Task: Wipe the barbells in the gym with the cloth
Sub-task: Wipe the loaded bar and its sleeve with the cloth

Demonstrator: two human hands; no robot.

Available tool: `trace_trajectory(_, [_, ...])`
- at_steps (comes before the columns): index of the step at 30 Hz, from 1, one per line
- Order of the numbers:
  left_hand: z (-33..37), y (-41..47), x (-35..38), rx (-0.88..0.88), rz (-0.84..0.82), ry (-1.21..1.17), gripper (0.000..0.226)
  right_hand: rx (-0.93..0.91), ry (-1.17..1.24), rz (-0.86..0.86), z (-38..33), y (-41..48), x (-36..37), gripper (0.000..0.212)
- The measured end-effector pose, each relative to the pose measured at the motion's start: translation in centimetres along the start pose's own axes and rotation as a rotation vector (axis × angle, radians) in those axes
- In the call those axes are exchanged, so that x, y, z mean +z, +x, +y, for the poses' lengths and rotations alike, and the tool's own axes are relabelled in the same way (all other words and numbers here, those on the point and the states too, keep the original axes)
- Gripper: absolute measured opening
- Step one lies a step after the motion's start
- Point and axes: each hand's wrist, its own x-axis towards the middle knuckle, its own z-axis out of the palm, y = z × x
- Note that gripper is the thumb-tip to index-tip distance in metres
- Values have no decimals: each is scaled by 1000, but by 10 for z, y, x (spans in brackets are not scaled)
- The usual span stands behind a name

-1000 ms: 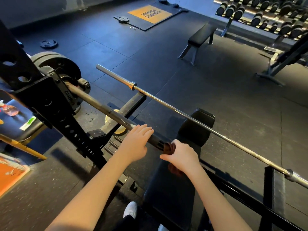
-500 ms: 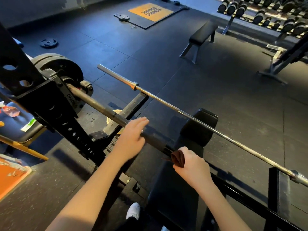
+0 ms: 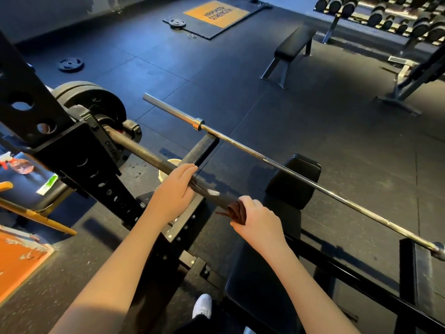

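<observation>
**Q:** What is located at the left of the station?
**A:** A black rack upright [image 3: 29, 121] is seen at the far left, and the dark barbell [image 3: 144, 151] is seated in its hook. Black weight plates [image 3: 91, 100] are mounted on the bar's end beyond the upright

**Q:** How is the left hand positioned?
**A:** The left hand [image 3: 173, 191] is laid on top of the dark shaft, to the right of the rack. The fingers are held fairly straight and together across the bar, and nothing is gripped. The thumb is hidden, so its position cannot be told. A white smear [image 3: 213, 192] is visible on the shaft between the two hands

**Q:** Where is the cloth located?
**A:** The dark brown cloth [image 3: 237, 212] is bunched around the shaft, near the left hand but apart from it, above the black bench [image 3: 260, 273]. It is gripped by the right hand [image 3: 258, 220], whose fingers are curled over the cloth and bar together

**Q:** What is recorded farther right?
**A:** A chrome barbell [image 3: 313, 183] is laid beyond the bench pad, roughly parallel to the dark one. A flat bench [image 3: 296, 42] and a dumbbell rack [image 3: 385, 13] are seen behind, well apart from the station
</observation>
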Motion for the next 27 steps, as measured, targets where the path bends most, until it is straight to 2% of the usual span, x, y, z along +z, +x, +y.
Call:
trace_trajectory(3, [-14,2,-12,-23,16,32,49,21,-76,27,6,-12,1,58])
trace_trajectory(7, [-26,13,-27,-49,12,33,50,19,-73,27,-8,1,2,53])
trace_trajectory(13, [-50,34,-42,-15,-134,179,59,-76,-34,6,-64,55,14,53])
trace_trajectory(20, [-62,38,-47,20,-117,243,55,-16,-126,73,-36,18,13,56])
trace_trajectory(22, [-60,35,-43,28,-90,283,56,-12,-136,39,-37,23,10,50])
trace_trajectory(27, [-56,33,-38,46,-59,343,68,-12,21,-216,-57,68,-1,41])
